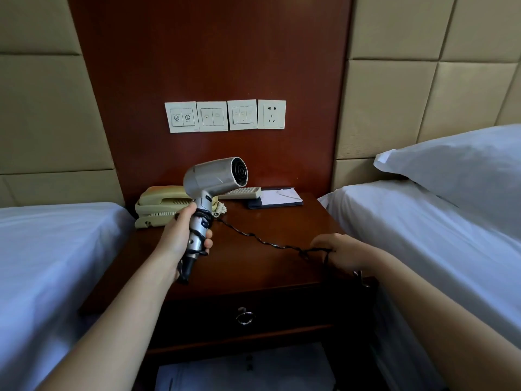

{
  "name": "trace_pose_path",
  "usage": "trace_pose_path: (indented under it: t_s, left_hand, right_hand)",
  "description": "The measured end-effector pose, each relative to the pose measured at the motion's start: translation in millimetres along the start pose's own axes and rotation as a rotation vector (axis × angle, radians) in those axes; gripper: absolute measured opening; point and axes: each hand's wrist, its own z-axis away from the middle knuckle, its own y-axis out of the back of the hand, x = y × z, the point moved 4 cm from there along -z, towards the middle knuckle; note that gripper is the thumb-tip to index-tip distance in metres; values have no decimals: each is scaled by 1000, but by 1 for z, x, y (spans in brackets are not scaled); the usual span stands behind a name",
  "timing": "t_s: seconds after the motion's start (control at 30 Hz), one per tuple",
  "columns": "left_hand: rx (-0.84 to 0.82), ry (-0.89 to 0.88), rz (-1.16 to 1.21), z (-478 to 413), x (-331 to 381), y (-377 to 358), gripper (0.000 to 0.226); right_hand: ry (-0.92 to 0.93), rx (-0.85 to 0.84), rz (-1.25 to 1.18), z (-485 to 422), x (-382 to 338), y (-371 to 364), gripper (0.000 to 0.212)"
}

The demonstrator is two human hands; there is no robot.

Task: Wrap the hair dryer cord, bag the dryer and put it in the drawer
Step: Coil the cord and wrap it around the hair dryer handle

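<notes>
Hair dryer (214,176) is gripped at handle by left hand (180,238), fingers curled | cord (265,242) is pinched by right hand (345,251) | telephone (158,206) is set behind on surface (282,218).

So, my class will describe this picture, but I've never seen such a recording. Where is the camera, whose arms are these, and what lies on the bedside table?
There is no machine here: one camera is worn on a person's head, looking forward and down, so the two bare arms are the wearer's own. The left hand grips the handle of a silver hair dryer, with some turns of its black cord wound round the handle. The right hand holds the cord further along, stretched above the wooden nightstand. On the nightstand lie a beige telephone, a remote control and a notepad. The drawer below is closed.
</notes>
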Motion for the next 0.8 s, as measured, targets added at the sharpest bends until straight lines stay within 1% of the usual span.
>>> trace_pose_path:
  t_s: [0.07, 0.1, 0.13, 0.23, 0.3, 0.33, 0.4, 0.47, 0.53, 0.57, 0.6, 0.63, 0.7, 0.8]
  left_hand:
    - [28, -7, 20, 1, 2, -3, 40]
    - [39, -12, 28, 2, 2, -5, 41]
    - [47, -15, 34, 3, 3, -7, 41]
    - [70, -30, 30, 7, 3, -12, 39]
    - [106, -42, 9, 7, 3, -11, 38]
    - [132, -46, 0, 7, 3, -9, 38]
    - [188, -35, 3, 6, 3, -3, 40]
    - [254, -8, 23, 4, 4, 6, 42]
    - [325, 5, 28, 3, 5, 16, 42]
    - [355, 4, 10, 3, 5, 22, 41]
    - [382, 2, -30, 3, 5, 27, 41]
    - [404, -1, -85, 2, 3, 32, 41]
    - [427, -19, -202, 1, 0, 39, 43]
    - [438, -82, -474, 2, 0, 39, 41]
  right_hand:
    - [7, -49, 38, -1, -2, -5, 31]
    - [5, -57, 63, -2, -4, -8, 29]
    - [11, -40, 78, -3, -7, -9, 32]
    - [85, 88, 49, -5, -18, -9, 45]
    - [153, 175, -37, -5, -23, -7, 44]
    - [178, 190, -109, -6, -25, -6, 42]
    - [202, 162, -263, -2, -32, -2, 35]
    - [195, 77, -369, 5, -42, 1, 31]
    - [233, 1, -392, 15, -61, 2, 28]
    - [276, 0, -355, 20, -72, 2, 22]
    - [328, 33, -284, 24, -84, 2, 15]
    - [381, 98, -189, 27, -95, 1, 16]
    - [446, 284, -24, 31, -109, 2, 25]
    - [529, 540, 96, 37, -124, 11, 27]
